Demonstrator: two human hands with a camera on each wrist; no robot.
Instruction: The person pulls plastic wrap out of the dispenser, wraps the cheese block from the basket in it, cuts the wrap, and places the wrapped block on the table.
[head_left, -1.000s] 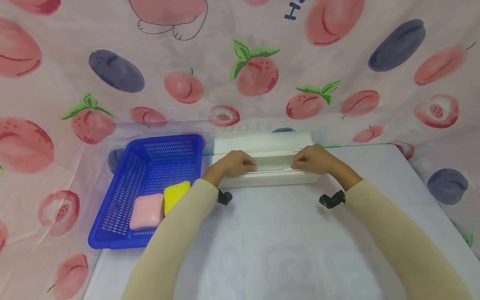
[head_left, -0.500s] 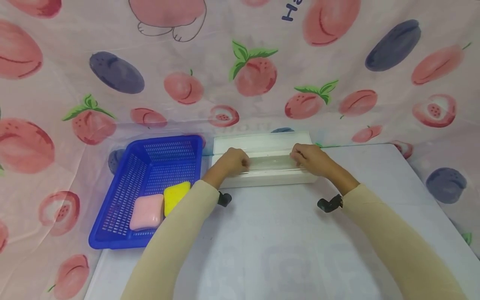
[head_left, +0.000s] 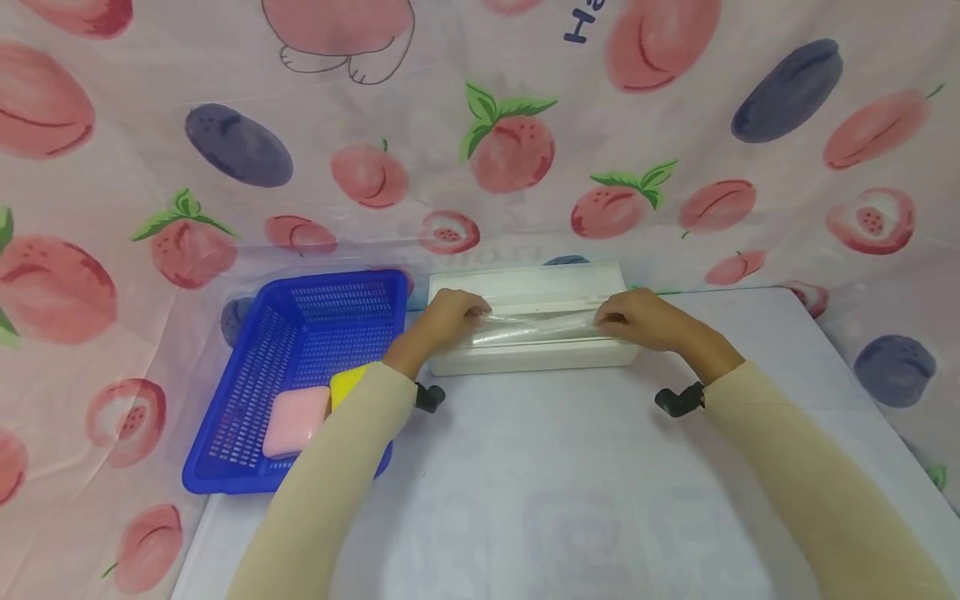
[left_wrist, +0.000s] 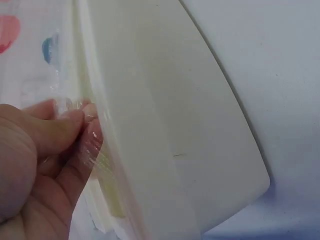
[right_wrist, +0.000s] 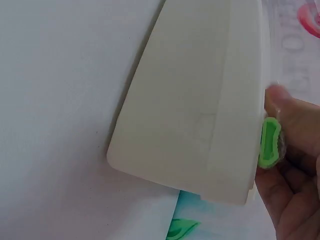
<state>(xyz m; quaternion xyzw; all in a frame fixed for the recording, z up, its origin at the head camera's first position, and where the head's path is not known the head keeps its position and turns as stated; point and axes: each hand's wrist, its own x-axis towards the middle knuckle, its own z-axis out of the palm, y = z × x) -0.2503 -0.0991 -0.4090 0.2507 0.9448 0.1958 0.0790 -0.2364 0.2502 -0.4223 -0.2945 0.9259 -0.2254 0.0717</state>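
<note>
1. Here, clear film [head_left: 534, 330] is held at the white box [head_left: 532, 359], at the table's [head_left: 570, 467] twelve o'clock.
2. It is pinched by the left hand [head_left: 450, 317] at nine o'clock.
3. Its green end [right_wrist: 270, 142] is gripped by the right hand [head_left: 641, 320] at three.

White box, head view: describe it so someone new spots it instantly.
Start at the white table, far side, by the fruit-print cloth. Just right of the blue basket, the long white box lies at the person's left hand and right hand, which grip clear film at its opening. Unlike the perforated basket, it is white, narrow and solid-walled.
</note>
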